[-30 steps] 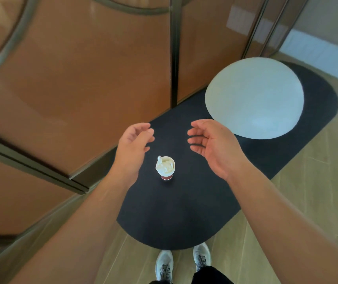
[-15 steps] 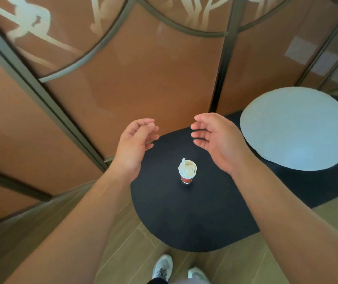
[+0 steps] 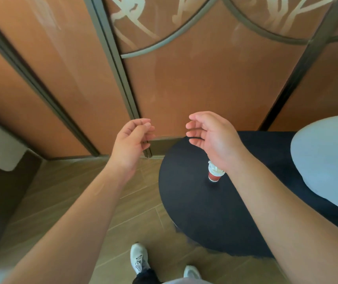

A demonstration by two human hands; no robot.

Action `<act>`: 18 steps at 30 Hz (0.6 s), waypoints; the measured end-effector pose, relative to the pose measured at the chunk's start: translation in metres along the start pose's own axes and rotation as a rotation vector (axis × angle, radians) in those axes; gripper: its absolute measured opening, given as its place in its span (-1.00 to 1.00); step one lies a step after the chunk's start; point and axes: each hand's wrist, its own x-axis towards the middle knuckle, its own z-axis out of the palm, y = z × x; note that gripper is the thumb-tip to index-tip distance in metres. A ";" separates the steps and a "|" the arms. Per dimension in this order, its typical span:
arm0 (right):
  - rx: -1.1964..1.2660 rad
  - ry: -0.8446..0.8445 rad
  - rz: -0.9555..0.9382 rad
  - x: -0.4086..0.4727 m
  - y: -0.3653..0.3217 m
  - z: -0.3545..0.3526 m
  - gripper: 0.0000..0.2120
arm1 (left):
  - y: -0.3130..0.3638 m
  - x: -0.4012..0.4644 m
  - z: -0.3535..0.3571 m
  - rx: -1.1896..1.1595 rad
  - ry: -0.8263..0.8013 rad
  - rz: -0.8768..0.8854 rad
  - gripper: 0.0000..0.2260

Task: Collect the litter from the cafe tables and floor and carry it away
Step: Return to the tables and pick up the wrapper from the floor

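right now both of your hands hang in the air above the red paper cup (image 3: 213, 175), which stands upright on the dark oval mat (image 3: 194, 201) on the floor and has crumpled white paper stuffed in its top. your right hand (image 3: 211, 138) is directly over the cup, its wrist covering part of the cup's rim in the view; its grip is wide, fingers loosely spread and slightly bent, holding nothing. your left hand (image 3: 132, 142) is to the left of the cup, past the mat's edge and over the wooden floor (image 3: 65, 191); its fingers curl loosely inward, thumb near the fingertips, and it holds nothing either. neither hand touches the cup. to the right of the cup, a pale round bench top (image 3: 328, 160) overlaps the mat. beyond the cup stands a brown panelled wall (image 3: 205, 83) with dark metal framing. below the cup in the view, your white sneakers (image 3: 139, 258) stand on the floor just off the mat's near edge.
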 end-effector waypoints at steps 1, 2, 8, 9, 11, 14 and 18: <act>-0.008 -0.035 0.008 0.000 0.002 0.009 -0.81 | 0.002 -0.005 -0.010 -0.004 0.033 0.002 -0.85; -0.018 -0.068 0.017 0.001 0.004 0.020 -0.82 | 0.003 -0.009 -0.022 -0.007 0.069 0.005 -0.85; -0.068 -0.281 0.079 -0.003 0.026 0.109 -0.76 | 0.012 -0.043 -0.115 -0.032 0.288 0.042 -0.86; -0.077 -0.318 0.089 -0.005 0.031 0.127 -0.77 | 0.013 -0.052 -0.133 -0.032 0.323 0.049 -0.85; -0.092 -0.394 0.109 -0.011 0.042 0.164 -0.81 | 0.016 -0.070 -0.168 -0.033 0.394 0.053 -0.85; -0.126 -0.501 0.133 -0.024 0.062 0.225 -0.81 | 0.020 -0.101 -0.226 -0.046 0.505 0.048 -0.84; -0.164 -0.631 0.163 -0.050 0.095 0.318 -0.82 | 0.023 -0.149 -0.311 -0.068 0.656 0.043 -0.85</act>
